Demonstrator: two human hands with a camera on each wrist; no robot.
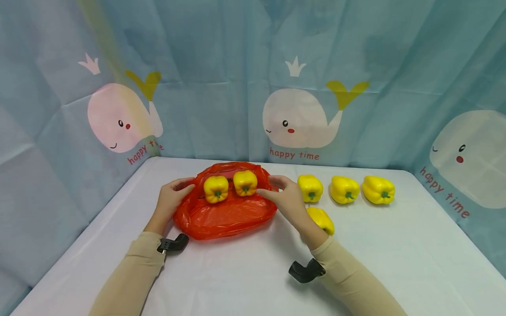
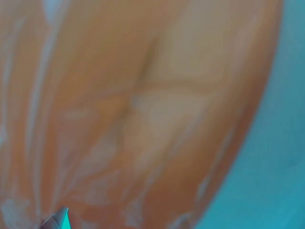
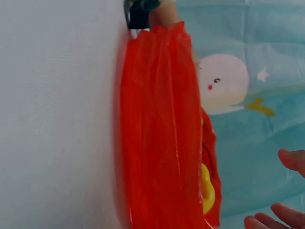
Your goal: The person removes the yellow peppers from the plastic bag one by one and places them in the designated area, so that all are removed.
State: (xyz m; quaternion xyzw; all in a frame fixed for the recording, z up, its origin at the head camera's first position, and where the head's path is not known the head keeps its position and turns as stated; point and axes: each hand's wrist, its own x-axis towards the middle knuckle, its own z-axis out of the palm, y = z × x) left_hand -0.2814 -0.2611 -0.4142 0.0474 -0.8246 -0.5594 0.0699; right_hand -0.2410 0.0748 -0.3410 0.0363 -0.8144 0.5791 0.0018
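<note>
A person's two hands are standing well apart, with a red plastic bag [image 1: 225, 221] lying on the white-covered bench [image 1: 221, 276] between them. The bag is stretching sideways, its long axis running roughly from the left hand [image 1: 172, 196] to the right hand [image 1: 290, 199], so each hand is bordering one end of it. Two yellow bell peppers are sitting within the bag's opening, towards its far side: the left one [image 1: 216, 189] is lying inward of the left hand, and the right one [image 1: 245, 183] is sitting closer to the right hand, whose thumb tip is pointing just beside it. The right hand's thumb and fingers are spreading apart at the bag's right edge, gripping nothing. The left hand's thumb and fingers are meeting the left rim, but whether they are pinching the film I cannot tell; the left wrist view is showing only blurred orange-red plastic. Outside the bag, the right hand is clearly the nearer one to the loose yellow peppers: one [image 1: 310, 188] is resting just beyond it, two more [image 1: 345, 189] [image 1: 378, 190] are continuing that row farther to its right, and a fourth [image 1: 321, 220] is lying beside the right wrist, partly hidden by the forearm.
</note>
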